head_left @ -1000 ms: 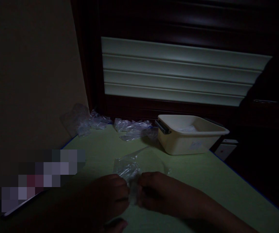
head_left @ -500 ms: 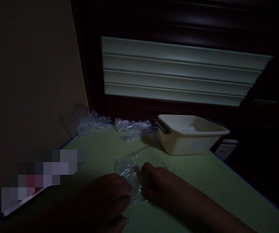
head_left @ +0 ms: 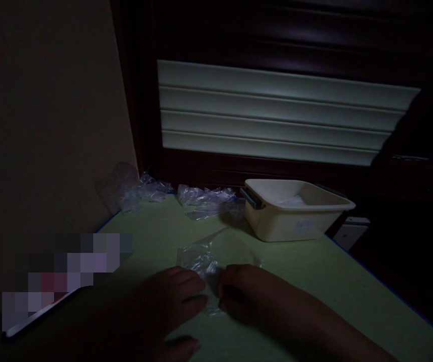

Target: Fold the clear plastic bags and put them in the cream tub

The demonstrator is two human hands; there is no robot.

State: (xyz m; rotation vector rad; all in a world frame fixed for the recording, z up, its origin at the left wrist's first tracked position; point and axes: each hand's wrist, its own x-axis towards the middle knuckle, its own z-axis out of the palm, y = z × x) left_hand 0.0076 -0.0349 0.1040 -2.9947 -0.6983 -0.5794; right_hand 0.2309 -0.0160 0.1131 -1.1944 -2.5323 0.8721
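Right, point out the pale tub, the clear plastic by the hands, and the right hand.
Pale tub [head_left: 282,224], head view: on its front wall.
Clear plastic [head_left: 207,262], head view: on its crinkled part.
Right hand [head_left: 248,289], head view: on its back.

Table: [head_left: 150,231] pale green top, blue edge, dimly lit.
Middle: a clear plastic bag [head_left: 198,259] spread out, wrinkled on its left side.
Back edge: crumpled bags [head_left: 206,196] just beside the tub.
Back left corner: a loose heap of plastic [head_left: 128,192].
Back right: a cream tub [head_left: 289,223], upright, dark handles.
Left edge: a pixelated item [head_left: 84,266], kind unclear.
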